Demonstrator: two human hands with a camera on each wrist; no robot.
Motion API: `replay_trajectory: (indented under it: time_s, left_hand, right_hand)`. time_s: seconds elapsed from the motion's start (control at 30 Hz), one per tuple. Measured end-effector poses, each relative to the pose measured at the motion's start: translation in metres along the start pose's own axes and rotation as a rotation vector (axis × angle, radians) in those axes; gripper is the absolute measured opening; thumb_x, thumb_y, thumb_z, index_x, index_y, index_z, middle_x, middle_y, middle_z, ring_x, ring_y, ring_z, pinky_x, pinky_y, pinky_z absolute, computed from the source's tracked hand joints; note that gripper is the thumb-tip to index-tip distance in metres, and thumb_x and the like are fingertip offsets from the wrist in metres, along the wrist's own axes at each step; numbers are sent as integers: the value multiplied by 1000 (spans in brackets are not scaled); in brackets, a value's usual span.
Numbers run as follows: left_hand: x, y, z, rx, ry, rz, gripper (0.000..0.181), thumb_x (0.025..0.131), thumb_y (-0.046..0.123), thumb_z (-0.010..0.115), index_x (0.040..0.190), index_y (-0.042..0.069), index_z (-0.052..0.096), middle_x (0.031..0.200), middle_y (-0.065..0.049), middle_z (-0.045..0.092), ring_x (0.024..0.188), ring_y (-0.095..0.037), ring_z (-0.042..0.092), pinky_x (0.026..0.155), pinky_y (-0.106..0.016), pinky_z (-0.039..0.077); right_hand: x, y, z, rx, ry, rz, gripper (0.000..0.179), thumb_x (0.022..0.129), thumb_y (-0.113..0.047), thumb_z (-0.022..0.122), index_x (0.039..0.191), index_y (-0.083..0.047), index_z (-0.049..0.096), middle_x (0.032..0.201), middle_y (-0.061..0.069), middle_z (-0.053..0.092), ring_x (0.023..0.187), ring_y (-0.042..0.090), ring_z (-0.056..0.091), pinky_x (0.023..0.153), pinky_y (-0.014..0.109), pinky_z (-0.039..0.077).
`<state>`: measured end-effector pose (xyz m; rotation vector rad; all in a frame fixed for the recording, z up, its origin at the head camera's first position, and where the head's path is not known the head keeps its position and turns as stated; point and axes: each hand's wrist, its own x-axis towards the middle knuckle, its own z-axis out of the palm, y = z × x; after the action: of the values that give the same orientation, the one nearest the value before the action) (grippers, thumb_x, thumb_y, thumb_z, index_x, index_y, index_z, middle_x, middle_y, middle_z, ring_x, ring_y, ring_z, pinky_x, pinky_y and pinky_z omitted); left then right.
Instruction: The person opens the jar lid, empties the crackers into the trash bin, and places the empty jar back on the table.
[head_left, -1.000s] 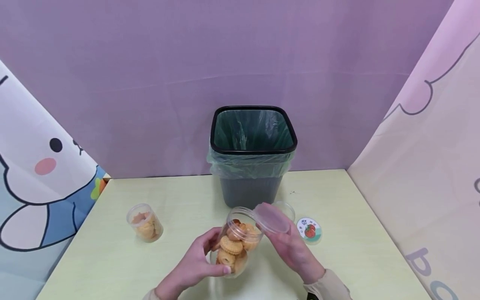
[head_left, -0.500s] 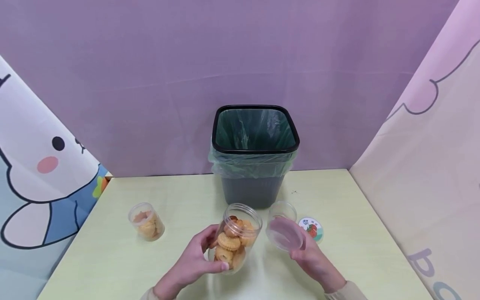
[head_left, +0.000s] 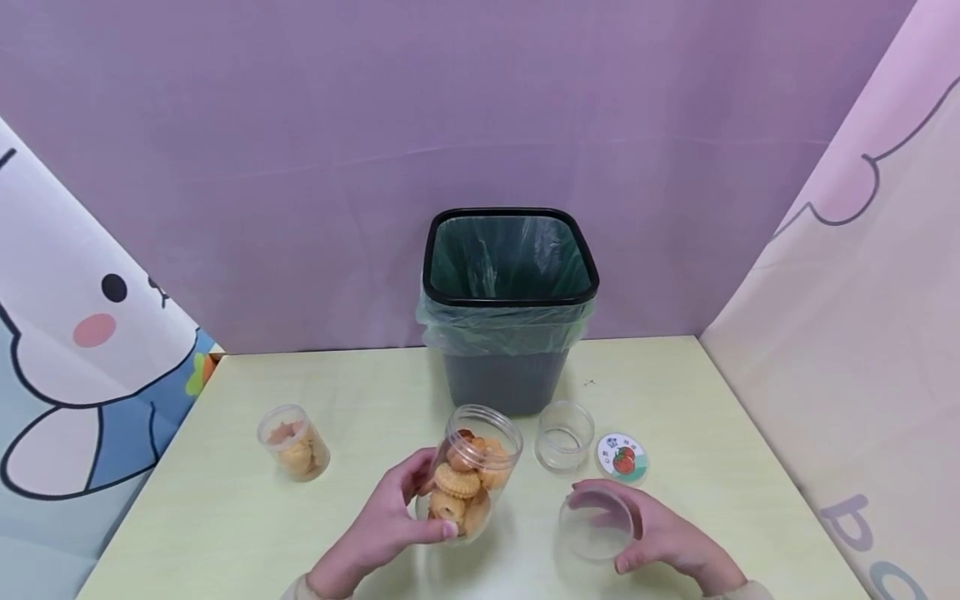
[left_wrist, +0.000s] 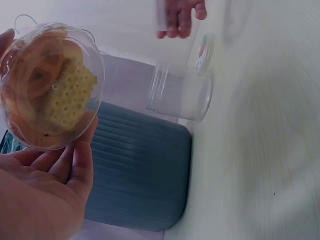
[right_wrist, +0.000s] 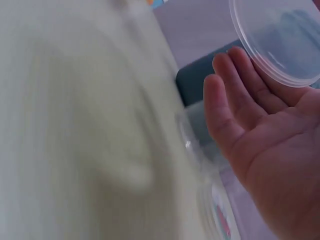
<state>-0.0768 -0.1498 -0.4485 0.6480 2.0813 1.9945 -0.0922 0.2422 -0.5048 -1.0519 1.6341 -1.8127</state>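
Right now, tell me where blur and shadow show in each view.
Head: mostly sharp, with soft shadows on the table near the cookie jar and the held lid; left wrist: ridges on the bin readable, a broad dim shadow on the table; right wrist: table badly blurred, right hand fairly sharp.

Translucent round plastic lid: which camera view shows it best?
The head view: the translucent round plastic lid shows almost its full outline. The right wrist view is closer, but its frame crops it; the left wrist view catches only a narrow edge.
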Motion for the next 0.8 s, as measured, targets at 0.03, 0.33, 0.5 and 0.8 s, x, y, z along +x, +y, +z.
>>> replay_trajectory:
  time_s: [0.03, 0.33, 0.5, 0.8]
  left_hand:
    - [0, 0, 0, 0, 2, 0, 66, 75, 8, 84, 134, 2, 54, 124, -10, 65, 114, -24, 60, 99, -28, 41]
    - [1, 2, 0, 0, 13, -25, 68, 75, 8, 84, 134, 1, 54, 123, -9, 65, 113, -24, 60, 99, -28, 41]
    - [2, 0, 0, 10, 22, -29, 68, 75, 9, 85, 134, 2, 54, 123, -8, 66, 114, -24, 59, 99, -28, 40]
    - [1, 1, 0, 8, 30, -39, 68, 75, 10, 85, 135, 3, 54, 123, -8, 65, 114, -24, 59, 99, -28, 40]
  right_hand:
    - [-3, 1, -1, -34, 21, 14, 80, 82, -1, 76, 147, 10, 31, 141, 29, 47, 134, 29, 46, 106, 40, 41]
    - [-20, 11, 2, -617, 267, 193, 91, 67, -26, 92, 143, -11, 46, 138, 7, 55, 125, 10, 48, 101, 20, 35]
    - [-20, 9, 3, -924, 348, 234, 97, 57, -54, 91, 137, -15, 52, 133, -1, 53, 120, 16, 47, 96, 38, 45]
    - [-18, 6, 3, -964, 363, 342, 107, 52, -55, 90, 139, -7, 51, 136, 7, 51, 126, 33, 44, 96, 59, 43]
